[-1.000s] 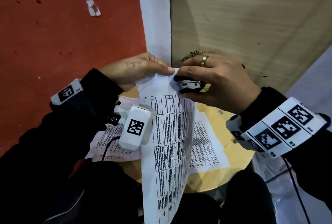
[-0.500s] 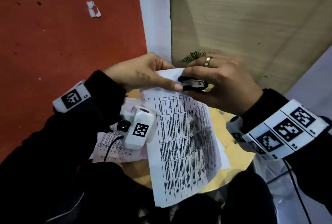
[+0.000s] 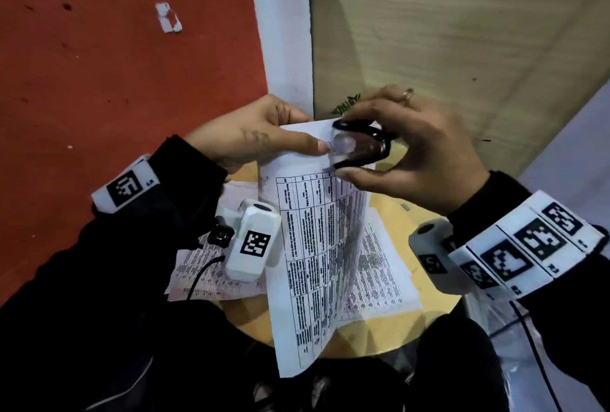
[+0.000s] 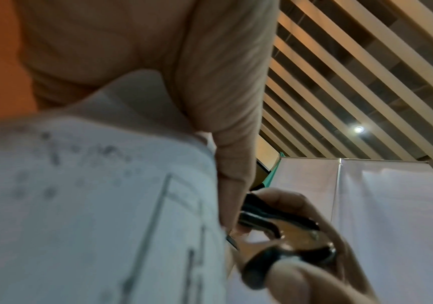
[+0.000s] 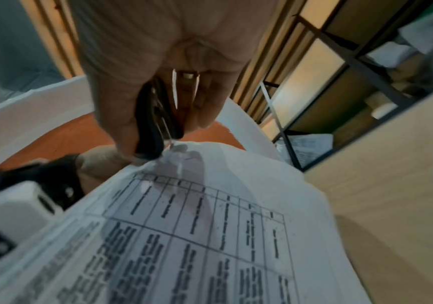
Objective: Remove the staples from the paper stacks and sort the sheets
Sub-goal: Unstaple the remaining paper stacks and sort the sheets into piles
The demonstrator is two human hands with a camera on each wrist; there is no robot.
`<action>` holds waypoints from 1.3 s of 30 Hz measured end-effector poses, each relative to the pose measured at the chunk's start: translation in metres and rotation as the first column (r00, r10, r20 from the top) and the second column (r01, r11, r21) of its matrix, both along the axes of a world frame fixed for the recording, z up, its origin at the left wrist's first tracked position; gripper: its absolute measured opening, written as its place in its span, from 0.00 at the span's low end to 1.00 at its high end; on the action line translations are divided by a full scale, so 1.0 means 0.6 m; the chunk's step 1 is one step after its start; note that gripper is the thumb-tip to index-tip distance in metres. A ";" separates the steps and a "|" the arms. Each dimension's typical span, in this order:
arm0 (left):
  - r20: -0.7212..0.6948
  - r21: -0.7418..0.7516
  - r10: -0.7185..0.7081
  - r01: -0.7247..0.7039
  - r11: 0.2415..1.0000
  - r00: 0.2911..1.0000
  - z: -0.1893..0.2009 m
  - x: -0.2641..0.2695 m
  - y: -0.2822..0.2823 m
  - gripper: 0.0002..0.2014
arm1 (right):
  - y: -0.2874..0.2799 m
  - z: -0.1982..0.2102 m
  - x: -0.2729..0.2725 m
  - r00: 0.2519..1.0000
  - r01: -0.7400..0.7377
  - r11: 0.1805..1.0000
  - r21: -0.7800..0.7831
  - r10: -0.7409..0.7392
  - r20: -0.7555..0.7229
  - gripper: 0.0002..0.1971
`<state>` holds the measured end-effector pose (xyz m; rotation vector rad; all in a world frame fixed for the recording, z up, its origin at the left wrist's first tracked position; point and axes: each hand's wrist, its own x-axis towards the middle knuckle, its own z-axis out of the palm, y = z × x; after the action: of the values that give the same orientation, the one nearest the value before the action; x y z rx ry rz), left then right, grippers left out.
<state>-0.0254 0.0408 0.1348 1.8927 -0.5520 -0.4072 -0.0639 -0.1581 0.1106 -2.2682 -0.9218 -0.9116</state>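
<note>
A printed paper stack [image 3: 317,246] with table text hangs in the air above a round yellow table [image 3: 389,329]. My left hand [image 3: 264,137] pinches its top corner, thumb on the front [image 4: 226,115]. My right hand [image 3: 406,154] grips a black staple remover [image 3: 361,146], its jaws spread apart at that same corner of the sheets. In the right wrist view the staple remover [image 5: 153,123] points down onto the paper stack [image 5: 210,226]. In the left wrist view the staple remover [image 4: 283,232] sits beside the paper stack [image 4: 93,205]. No staple is visible.
Loose printed sheets lie on the table: one pile [image 3: 214,276] to the left, another [image 3: 379,273] under the held stack. A red wall [image 3: 115,65] is on the left and a wooden panel [image 3: 445,32] behind. A small metal bit [image 3: 405,206] lies on the table.
The staple remover, squeezed closed on the corner before, now stands with its jaws spread. The hanging stack has swung and curled while my left hand kept its pinch on the corner.
</note>
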 end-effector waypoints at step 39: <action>0.095 0.032 0.047 -0.051 0.998 0.994 -0.008 0.007 0.001 0.16 | 0.062 -0.012 0.002 0.951 0.214 0.974 0.068 -0.192 -0.243 0.08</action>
<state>-0.0214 0.0412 0.1302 1.9619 -0.5628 -0.2982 -0.0624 -0.1212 0.1032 -2.3575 -0.5382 -0.7322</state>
